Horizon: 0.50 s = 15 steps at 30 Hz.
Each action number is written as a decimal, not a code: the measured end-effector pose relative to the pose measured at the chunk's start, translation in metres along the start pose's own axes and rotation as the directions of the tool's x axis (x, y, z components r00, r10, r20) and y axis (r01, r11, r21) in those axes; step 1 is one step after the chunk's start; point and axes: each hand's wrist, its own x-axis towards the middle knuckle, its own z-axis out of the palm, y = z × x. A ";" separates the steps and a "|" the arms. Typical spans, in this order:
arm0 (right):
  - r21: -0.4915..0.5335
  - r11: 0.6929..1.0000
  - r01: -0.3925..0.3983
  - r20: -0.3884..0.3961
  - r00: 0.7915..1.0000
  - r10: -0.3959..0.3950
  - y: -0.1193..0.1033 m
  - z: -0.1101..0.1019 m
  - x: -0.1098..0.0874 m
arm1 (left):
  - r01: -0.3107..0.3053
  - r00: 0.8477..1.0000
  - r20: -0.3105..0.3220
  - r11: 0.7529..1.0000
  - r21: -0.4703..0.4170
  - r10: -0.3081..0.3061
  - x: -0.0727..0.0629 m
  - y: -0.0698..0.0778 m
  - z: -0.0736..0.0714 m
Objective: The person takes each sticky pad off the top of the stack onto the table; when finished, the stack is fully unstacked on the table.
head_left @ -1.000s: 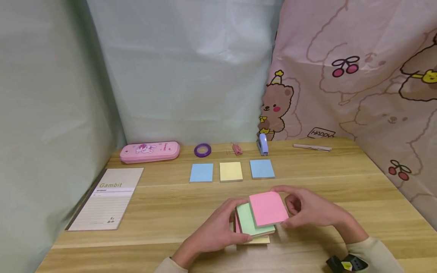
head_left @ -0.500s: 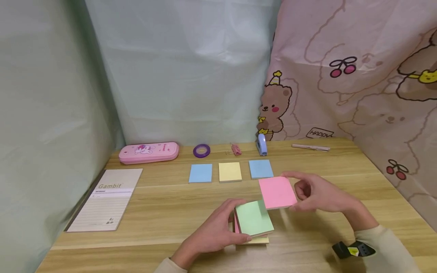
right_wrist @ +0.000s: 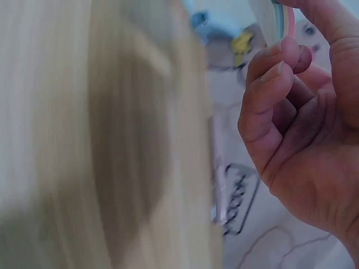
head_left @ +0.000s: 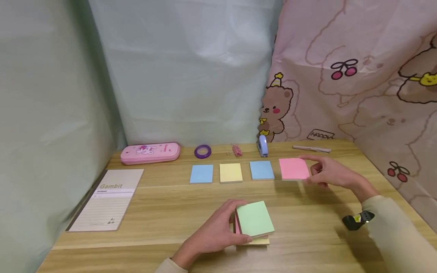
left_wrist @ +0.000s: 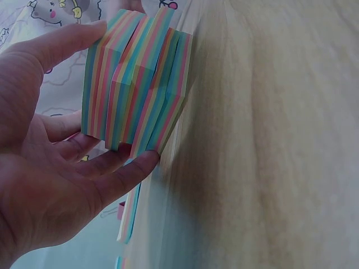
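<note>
My right hand [head_left: 329, 172] pinches a pink sticky note pad [head_left: 293, 169] by its right side, beside the right blue pad [head_left: 261, 170]. Whether the pink pad touches the table, I cannot tell. In the right wrist view only a layered edge of that pad [right_wrist: 285, 22] shows between thumb and finger. My left hand [head_left: 222, 231] grips a stack of sticky note pads [head_left: 255, 219], green on top, with pink and yellow edges peeking out below. Striped, slightly offset layers of this stack [left_wrist: 134, 84] face the left wrist camera. A yellow pad [head_left: 230, 173] and another blue pad [head_left: 201, 173] lie farther left.
Along the back stand a pink pencil case [head_left: 150, 153], a purple tape roll [head_left: 203, 151], a pink binder clip [head_left: 236, 150], a light-blue stapler [head_left: 263, 146] and a pen [head_left: 312, 149]. A Gambit notebook [head_left: 107, 200] lies at left. Curtains border the table.
The right hand has carried the pink pad from above the stack, away and rightward, to the right end of the pad row. The left hand has stayed on the stack, whose green top is uncovered.
</note>
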 end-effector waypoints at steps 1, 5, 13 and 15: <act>0.002 1.000 -0.011 0.004 1.000 0.011 0.004 -0.002 0.002 | 0.002 1.000 0.000 1.000 0.003 -0.002 0.000 0.000 0.000; -0.002 0.998 -0.056 0.016 0.998 0.056 0.018 -0.007 0.012 | 0.001 1.000 -0.005 1.000 0.022 -0.001 -0.001 0.001 0.000; -0.022 0.994 -0.109 0.031 0.994 0.109 0.033 -0.009 0.028 | -0.001 1.000 -0.012 0.999 0.037 0.002 -0.001 0.001 0.001; -0.028 0.993 -0.118 0.038 0.992 0.119 0.036 -0.007 0.031 | -0.001 1.000 -0.014 0.998 0.058 0.002 -0.001 0.000 0.001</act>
